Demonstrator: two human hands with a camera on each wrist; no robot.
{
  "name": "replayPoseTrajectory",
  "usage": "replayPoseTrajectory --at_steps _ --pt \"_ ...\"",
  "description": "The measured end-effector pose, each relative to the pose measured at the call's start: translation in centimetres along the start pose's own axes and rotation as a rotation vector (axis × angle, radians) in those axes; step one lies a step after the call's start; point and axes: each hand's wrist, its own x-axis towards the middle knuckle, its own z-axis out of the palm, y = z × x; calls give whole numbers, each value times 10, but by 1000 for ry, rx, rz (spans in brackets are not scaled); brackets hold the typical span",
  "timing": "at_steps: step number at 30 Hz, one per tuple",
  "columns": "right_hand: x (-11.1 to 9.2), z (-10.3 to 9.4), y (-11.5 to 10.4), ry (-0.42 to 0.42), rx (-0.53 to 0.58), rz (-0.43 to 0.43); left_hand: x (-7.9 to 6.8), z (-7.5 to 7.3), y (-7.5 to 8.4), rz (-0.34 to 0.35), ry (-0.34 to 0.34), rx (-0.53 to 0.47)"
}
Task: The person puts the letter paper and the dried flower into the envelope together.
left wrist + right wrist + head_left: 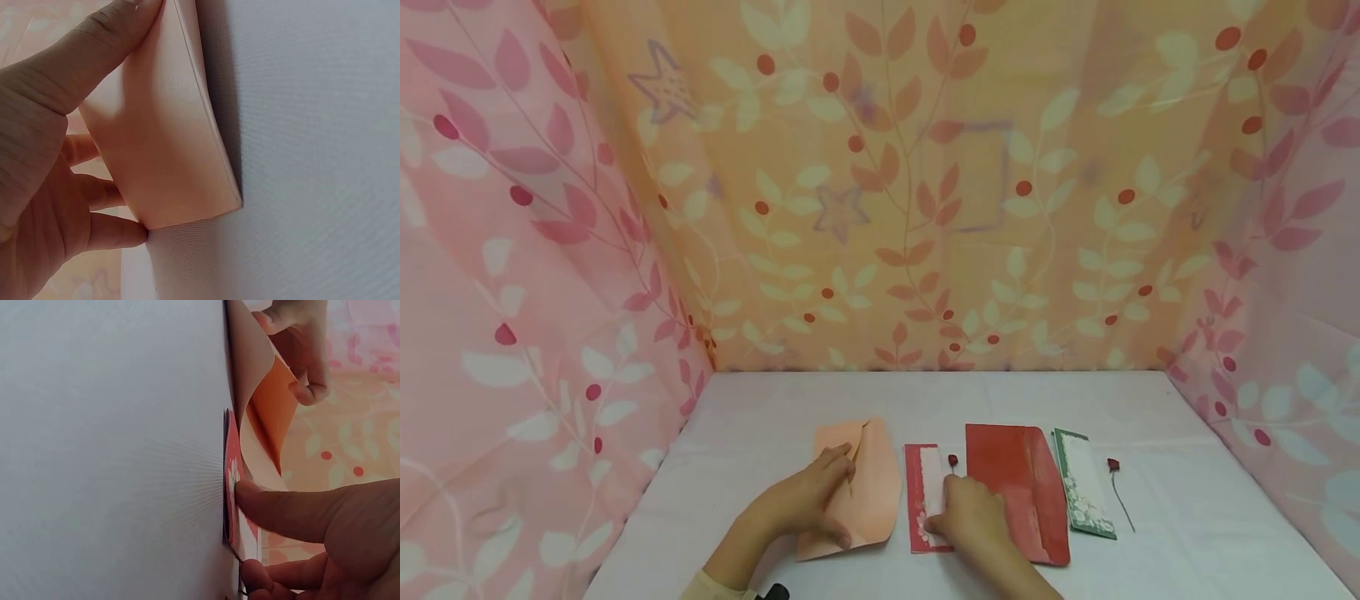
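Observation:
In the head view, my left hand (812, 500) holds the peach envelope (876, 492), thumb at the near side and fingers at the far side. The right wrist view shows the envelope's mouth (272, 415) gaping. My right hand (973, 521) is at a pink-red card (917, 483) with a white panel, just right of the envelope. Its thumb (281, 509) presses on the card face, while the fingertips (253, 572) are by the card's edge and a thin dark stem. A small red rose (952, 459) shows above that hand, which hides part of its stem.
A red envelope (1000, 458) lies beside and partly under the right hand. Farther right are a green-bordered card (1082, 487) and another small rose (1113, 465) on a thin stem. White cloth (760, 408) covers the table, with patterned curtains (910, 208) around it.

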Motion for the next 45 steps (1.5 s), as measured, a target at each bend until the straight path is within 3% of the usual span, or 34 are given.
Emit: replayPoseTrajectory --at_steps 8,14,36,45 --pt "5 15 4 72 -52 -45 -1 1 -1 -8 -5 10" --pt "6 15 6 126 -25 -64 -1 0 0 9 6 6" --pt "10 8 6 50 122 -4 1 4 -2 -6 6 18" --pt "7 3 8 27 -8 -29 1 3 -1 -22 -7 12"
